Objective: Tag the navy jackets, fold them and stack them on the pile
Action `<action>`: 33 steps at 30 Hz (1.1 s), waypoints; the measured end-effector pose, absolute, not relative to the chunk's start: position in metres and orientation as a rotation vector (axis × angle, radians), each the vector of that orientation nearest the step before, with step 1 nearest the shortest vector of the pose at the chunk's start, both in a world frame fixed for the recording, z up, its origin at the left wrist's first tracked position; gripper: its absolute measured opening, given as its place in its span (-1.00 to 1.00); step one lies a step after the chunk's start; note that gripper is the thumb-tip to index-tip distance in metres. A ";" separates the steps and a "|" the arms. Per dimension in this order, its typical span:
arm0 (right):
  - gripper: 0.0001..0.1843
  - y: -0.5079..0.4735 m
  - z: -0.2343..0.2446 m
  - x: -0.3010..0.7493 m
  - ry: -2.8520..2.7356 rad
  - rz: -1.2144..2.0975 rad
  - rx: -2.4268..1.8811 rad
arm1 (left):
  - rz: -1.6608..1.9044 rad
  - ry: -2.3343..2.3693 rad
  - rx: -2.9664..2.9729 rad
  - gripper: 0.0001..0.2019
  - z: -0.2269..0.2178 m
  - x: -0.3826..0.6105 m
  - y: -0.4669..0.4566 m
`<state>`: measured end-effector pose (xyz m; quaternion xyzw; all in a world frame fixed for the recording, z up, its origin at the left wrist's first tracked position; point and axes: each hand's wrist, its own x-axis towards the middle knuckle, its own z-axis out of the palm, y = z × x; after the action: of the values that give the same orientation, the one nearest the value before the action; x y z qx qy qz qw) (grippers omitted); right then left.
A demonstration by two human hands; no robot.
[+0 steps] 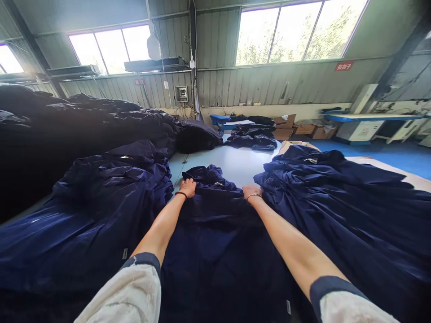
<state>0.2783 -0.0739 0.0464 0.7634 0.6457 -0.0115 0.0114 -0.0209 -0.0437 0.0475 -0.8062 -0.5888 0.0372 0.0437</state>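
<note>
Left hand (187, 188) palm-down on a dark navy garment (215, 211), fingers lightly curled over a fold, relaxed rather than clenched, with a dark cord (181, 194) around the wrist. Right hand (252, 192) on the same cloth just right of centre, fingertips hidden behind a fold, so no telling whether released or grasping; a thin metal bangle (254, 195) on that wrist. Both bare forearms reaching forward and slightly inward from white sleeves (128, 296) with navy cuffs, well apart, the garment between them.

Garment lying along the middle of the frame, long axis running from the bottom edge straight up toward the far wall, far end bunched into rumpled folds just beyond the hands.

On either side, more navy cloth: a large glossy heap (101, 188) to the left, another (336, 206) to the right, both close beside the garment on a pale grey worktop (215, 163), which shows in a wedge above the hands. Smaller dark pile (252, 137) at the far end of the worktop, upper centre. Farther back, cardboard boxes (284, 127) against the wall, a blue-topped ironing table (373, 117) at right, and a blue floor (380, 157). Along the top of the frame, a corrugated metal wall (256, 85) with bright windows (296, 33).
</note>
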 end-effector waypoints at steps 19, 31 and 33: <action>-0.53 -0.041 -0.057 0.274 2.096 0.105 2.691 | -0.178 -2.008 -2.344 -0.24 -0.037 -0.002 -0.031; -0.70 -0.053 -0.059 0.271 2.496 0.164 2.588 | -0.356 -1.863 -2.517 -0.65 -0.028 0.010 -0.034; -0.68 -0.054 -0.058 0.269 2.436 0.067 2.647 | -0.281 -1.962 -2.522 -0.60 -0.025 0.011 -0.032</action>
<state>0.2690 -0.0544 -0.0585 0.7166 0.6595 0.0181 -0.2264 0.0115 -0.0323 -0.0249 -0.7859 -0.6112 -0.0877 -0.0329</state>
